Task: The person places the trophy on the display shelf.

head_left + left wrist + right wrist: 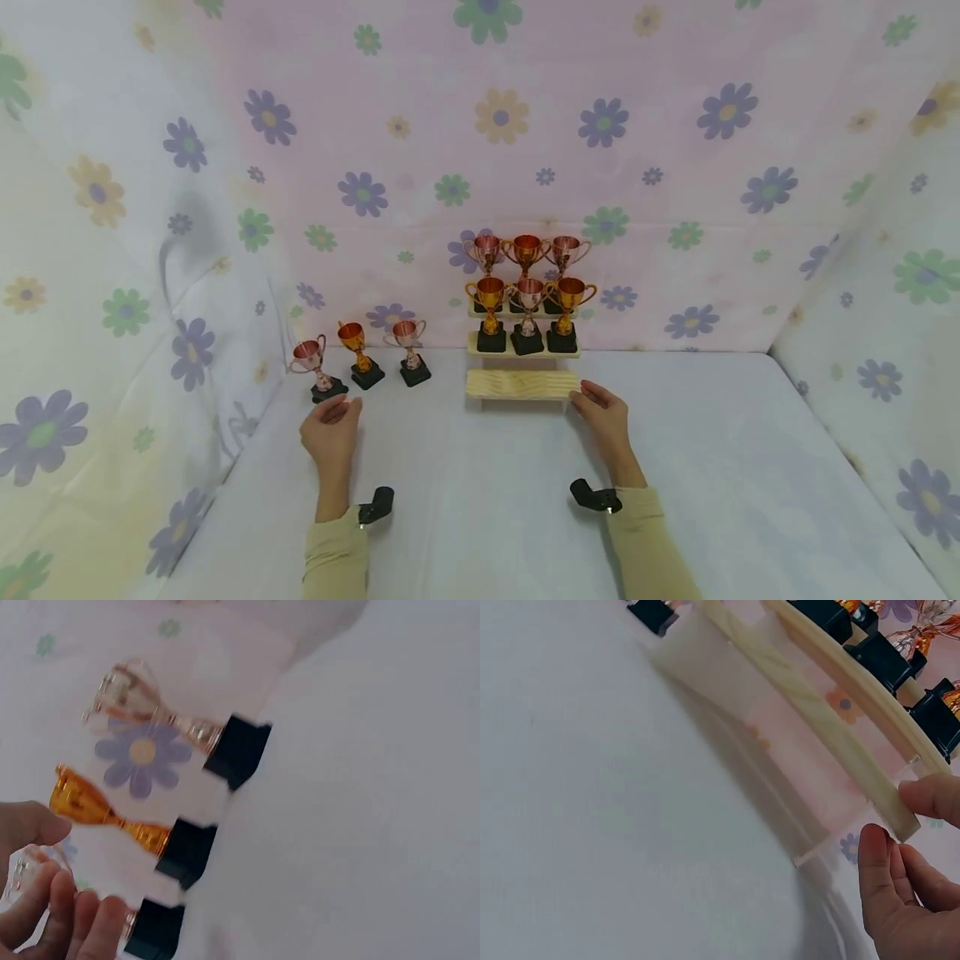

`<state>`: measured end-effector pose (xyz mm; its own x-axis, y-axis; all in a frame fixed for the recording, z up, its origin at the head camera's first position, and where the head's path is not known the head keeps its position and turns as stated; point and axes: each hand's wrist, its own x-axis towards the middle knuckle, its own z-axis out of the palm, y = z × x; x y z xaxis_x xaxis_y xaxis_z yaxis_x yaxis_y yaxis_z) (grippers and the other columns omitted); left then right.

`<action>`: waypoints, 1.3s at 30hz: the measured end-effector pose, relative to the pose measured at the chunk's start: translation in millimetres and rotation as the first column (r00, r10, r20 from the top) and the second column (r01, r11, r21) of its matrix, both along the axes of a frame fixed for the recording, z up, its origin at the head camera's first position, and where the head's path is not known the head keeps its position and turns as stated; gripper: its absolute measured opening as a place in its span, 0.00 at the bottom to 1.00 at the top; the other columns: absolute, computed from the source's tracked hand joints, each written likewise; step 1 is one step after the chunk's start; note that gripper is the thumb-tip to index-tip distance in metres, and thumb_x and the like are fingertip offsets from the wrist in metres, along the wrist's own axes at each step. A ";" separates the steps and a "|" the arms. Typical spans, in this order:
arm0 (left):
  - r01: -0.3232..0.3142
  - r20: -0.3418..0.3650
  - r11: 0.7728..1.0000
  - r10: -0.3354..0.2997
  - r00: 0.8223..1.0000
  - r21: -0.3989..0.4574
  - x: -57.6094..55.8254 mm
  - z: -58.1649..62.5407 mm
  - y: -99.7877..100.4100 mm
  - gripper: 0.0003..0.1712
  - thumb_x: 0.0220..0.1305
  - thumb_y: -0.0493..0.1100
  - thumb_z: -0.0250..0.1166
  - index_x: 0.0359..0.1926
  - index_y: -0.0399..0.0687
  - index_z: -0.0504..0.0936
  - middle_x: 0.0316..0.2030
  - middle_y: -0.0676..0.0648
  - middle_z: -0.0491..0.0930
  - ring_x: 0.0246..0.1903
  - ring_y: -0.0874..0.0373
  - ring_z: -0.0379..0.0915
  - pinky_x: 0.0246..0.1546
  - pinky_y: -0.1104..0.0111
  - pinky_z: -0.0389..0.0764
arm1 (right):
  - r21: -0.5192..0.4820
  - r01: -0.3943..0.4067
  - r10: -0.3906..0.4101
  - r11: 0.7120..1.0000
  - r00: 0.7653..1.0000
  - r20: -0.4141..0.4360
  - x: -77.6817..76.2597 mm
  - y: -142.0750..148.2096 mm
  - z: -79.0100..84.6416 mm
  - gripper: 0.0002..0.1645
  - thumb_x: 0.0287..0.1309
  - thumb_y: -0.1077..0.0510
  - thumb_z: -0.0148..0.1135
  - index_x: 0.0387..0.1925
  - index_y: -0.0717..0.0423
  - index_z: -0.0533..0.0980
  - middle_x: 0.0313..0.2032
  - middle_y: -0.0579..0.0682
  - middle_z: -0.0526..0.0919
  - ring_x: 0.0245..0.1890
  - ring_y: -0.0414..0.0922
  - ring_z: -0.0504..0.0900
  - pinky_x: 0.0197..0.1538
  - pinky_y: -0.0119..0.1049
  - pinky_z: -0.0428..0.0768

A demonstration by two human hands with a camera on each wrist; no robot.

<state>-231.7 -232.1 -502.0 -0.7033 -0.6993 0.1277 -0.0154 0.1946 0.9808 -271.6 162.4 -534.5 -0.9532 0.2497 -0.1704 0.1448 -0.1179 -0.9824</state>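
Note:
My left hand (332,429) is just in front of a rose-gold trophy cup (307,357) with a black base. In the left wrist view its thumb stands apart from the bent fingers (97,930), which partly hide that cup; no grip on it shows. To its right stand a gold trophy cup (352,337) and another rose-gold trophy cup (407,335). My right hand (606,417) pinches the right end of the lowest wooden step (521,385) of a tiered display stand, thumb above and fingers below. Gold and rose-gold trophies (527,293) stand on its middle and top steps.
White cloth covers the table (480,500). Flowered fabric (525,175) rises behind the stand and at both sides. The stand has clear side supports (810,855). A black wrist camera (377,504) is strapped to my left wrist, another (595,497) to my right.

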 end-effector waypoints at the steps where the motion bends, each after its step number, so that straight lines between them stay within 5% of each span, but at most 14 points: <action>1: -0.051 -0.018 0.999 0.051 0.999 0.001 0.8 1.8 -6.4 0.19 0.60 0.37 0.74 0.49 0.30 0.83 0.41 0.35 0.83 0.28 0.74 0.72 0.31 0.88 0.74 | -0.018 -0.002 0.002 1.000 1.000 0.001 0.2 -1.6 0.2 0.31 0.65 0.66 0.65 0.66 0.72 0.69 0.61 0.67 0.75 0.41 0.34 0.82 0.47 0.23 0.85; 5: -0.127 -0.038 0.991 0.129 0.991 0.033 -1.5 10.7 -31.0 0.30 0.57 0.37 0.75 0.59 0.32 0.76 0.48 0.38 0.78 0.40 0.62 0.73 0.37 0.83 0.73 | -0.094 0.008 -0.005 0.996 0.999 0.033 0.0 -5.3 2.5 0.30 0.67 0.66 0.62 0.67 0.72 0.68 0.63 0.66 0.73 0.43 0.35 0.82 0.50 0.24 0.84; 10: -0.054 0.058 0.998 0.052 0.997 0.034 -11.9 23.0 -57.0 0.41 0.58 0.41 0.76 0.69 0.37 0.67 0.61 0.37 0.71 0.56 0.46 0.69 0.41 0.76 0.72 | -0.144 0.002 0.008 0.990 0.997 0.070 0.2 -6.4 4.3 0.30 0.69 0.66 0.60 0.69 0.70 0.66 0.67 0.65 0.71 0.48 0.38 0.81 0.57 0.28 0.82; 17: 0.029 0.103 1.000 -0.030 0.994 0.011 -27.7 35.5 -71.1 0.46 0.61 0.46 0.75 0.73 0.40 0.62 0.70 0.39 0.65 0.65 0.44 0.63 0.56 0.64 0.77 | -0.136 -0.006 0.018 0.991 0.996 0.085 0.1 -3.8 2.6 0.30 0.69 0.67 0.61 0.69 0.72 0.66 0.67 0.68 0.71 0.47 0.39 0.82 0.58 0.31 0.82; 22: 0.095 0.124 0.995 -0.095 0.988 0.004 -38.7 33.0 -78.2 0.49 0.62 0.48 0.74 0.76 0.41 0.57 0.71 0.38 0.64 0.67 0.43 0.63 0.67 0.55 0.76 | -0.163 0.014 0.000 0.987 0.997 0.083 -0.3 -4.4 -2.0 0.31 0.68 0.67 0.62 0.68 0.73 0.67 0.67 0.69 0.70 0.43 0.35 0.83 0.53 0.27 0.84; 25: 0.096 0.098 0.995 -0.095 0.991 -0.007 -42.6 28.7 -79.2 0.46 0.63 0.48 0.73 0.75 0.42 0.61 0.67 0.38 0.67 0.63 0.45 0.67 0.59 0.68 0.80 | -0.179 0.015 -0.002 0.984 0.997 0.072 1.3 -4.8 -2.6 0.31 0.69 0.66 0.62 0.69 0.73 0.66 0.68 0.70 0.69 0.43 0.34 0.83 0.54 0.27 0.84; 30: 0.017 -0.061 0.999 -0.020 0.998 -0.045 -46.7 21.4 -77.3 0.32 0.62 0.42 0.74 0.64 0.35 0.76 0.54 0.42 0.77 0.47 0.56 0.77 0.38 0.89 0.76 | -0.181 0.029 -0.018 0.983 0.998 0.058 2.9 -7.1 -1.6 0.29 0.69 0.67 0.61 0.68 0.72 0.67 0.68 0.69 0.70 0.44 0.34 0.83 0.56 0.29 0.83; 34: -0.033 -0.138 0.998 0.027 0.990 -0.044 -49.3 18.5 -75.0 0.27 0.59 0.39 0.76 0.58 0.35 0.81 0.46 0.50 0.79 0.39 0.66 0.77 0.36 0.90 0.77 | -0.194 0.042 -0.031 0.980 0.998 0.057 1.8 -7.7 -3.0 0.29 0.69 0.67 0.61 0.68 0.72 0.68 0.67 0.69 0.71 0.43 0.35 0.83 0.54 0.28 0.84; 39: -0.027 -0.186 0.999 0.019 0.982 -0.039 -53.7 16.4 -75.0 0.29 0.55 0.38 0.78 0.57 0.33 0.81 0.41 0.55 0.77 0.38 0.66 0.77 0.34 0.89 0.78 | -0.205 0.053 -0.040 0.977 0.997 0.063 1.9 -7.8 -5.1 0.29 0.68 0.66 0.63 0.67 0.71 0.69 0.67 0.68 0.72 0.42 0.34 0.83 0.51 0.26 0.85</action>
<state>-285.4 -307.1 -485.6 -0.6488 -0.7063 0.2834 0.1607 0.2368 0.9582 -269.7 154.6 -539.7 -0.9283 0.2471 -0.2777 0.1905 -0.3253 -0.9262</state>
